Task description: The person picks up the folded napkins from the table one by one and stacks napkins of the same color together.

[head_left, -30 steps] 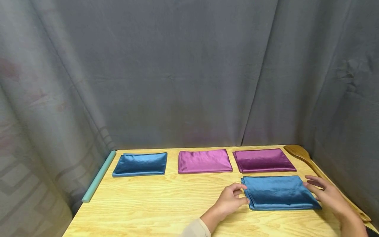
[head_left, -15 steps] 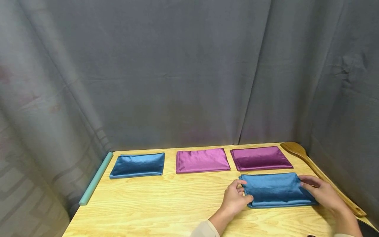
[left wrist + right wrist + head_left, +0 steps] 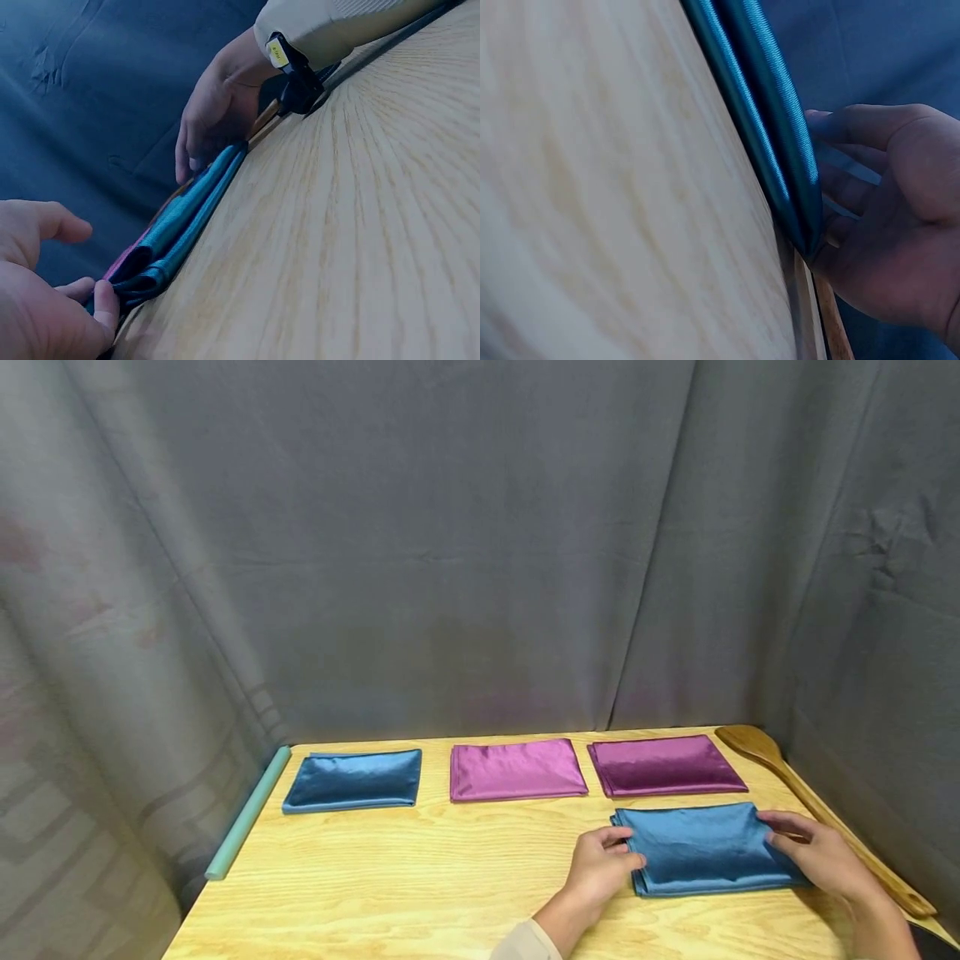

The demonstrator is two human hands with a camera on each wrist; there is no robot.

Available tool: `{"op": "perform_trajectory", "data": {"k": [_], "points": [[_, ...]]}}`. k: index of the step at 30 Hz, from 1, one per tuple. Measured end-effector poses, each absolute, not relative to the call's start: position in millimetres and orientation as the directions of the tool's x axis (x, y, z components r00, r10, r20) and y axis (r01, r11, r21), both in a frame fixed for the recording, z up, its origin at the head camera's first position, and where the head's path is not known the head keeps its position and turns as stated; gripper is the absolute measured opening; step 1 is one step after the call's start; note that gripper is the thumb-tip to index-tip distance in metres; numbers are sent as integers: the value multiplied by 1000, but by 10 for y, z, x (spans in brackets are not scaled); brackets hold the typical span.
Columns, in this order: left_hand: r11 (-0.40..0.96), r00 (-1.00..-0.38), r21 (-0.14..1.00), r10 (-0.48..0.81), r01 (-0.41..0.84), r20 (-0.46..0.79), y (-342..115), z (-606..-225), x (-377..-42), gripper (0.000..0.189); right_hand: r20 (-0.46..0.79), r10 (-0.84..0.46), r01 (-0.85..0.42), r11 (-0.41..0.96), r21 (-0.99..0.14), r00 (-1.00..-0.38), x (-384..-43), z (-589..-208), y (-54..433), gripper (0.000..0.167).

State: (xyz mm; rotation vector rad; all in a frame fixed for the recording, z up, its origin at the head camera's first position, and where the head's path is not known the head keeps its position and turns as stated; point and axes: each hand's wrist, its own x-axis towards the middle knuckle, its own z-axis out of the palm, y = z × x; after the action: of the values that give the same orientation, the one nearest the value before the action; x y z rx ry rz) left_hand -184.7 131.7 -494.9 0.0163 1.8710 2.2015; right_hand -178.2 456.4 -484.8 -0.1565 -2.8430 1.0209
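Note:
A folded blue satin cloth (image 3: pixel 705 852) lies on the right part of the wooden table, its layered folds facing left. My left hand (image 3: pixel 596 868) is at that folded edge. In the left wrist view, fingertips (image 3: pixel 105 296) touch the end of the folds, while another digit of that hand stands apart above them. At the opposite side my right hand (image 3: pixel 821 856) has its thumb and fingers over the cloth's right edge. Seen from the right wrist, the fingers (image 3: pixel 847 187) are spread loosely along the blue layers (image 3: pixel 780 135).
Along the back lie a darker blue folded cloth (image 3: pixel 352 781), a pink one (image 3: pixel 517 770) and a purple one (image 3: pixel 667 766). A long wooden spoon (image 3: pixel 817 810) runs down the right side. A pale green rod (image 3: pixel 249 814) lines the left edge. Grey curtains (image 3: pixel 450 552) surround the table.
The right hand has come in to the blue cloth's right edge from slightly apart. The left hand has moved a little right, its thumb now over the folded edge. The cloth has barely shifted.

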Motion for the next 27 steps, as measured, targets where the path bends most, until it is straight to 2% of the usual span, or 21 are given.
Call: {"op": "perform_trajectory", "data": {"k": [7,13,20,24,27], "points": [[-175,-969,965,186,-193,-160,1363,-4965,-1843,46,79,135,58,788,-613,-988,-1779,-4830,4569,45],[-94,-970,983,200,-157,-136,1371,-4923,-1813,52,60,143,76,783,-618,-988,-1783,-4801,4548,48],[5,-965,996,245,-90,-89,1377,-4893,-1800,54,130,178,45,736,-676,-975,-1764,-4833,4532,41],[-51,-962,994,261,-101,-85,1370,-4945,-1811,49,159,196,34,726,-687,-968,-1746,-4861,4530,36],[-144,-960,982,270,-122,-79,1366,-4994,-1829,49,137,198,50,723,-689,-971,-1739,-4876,4535,38]]}}
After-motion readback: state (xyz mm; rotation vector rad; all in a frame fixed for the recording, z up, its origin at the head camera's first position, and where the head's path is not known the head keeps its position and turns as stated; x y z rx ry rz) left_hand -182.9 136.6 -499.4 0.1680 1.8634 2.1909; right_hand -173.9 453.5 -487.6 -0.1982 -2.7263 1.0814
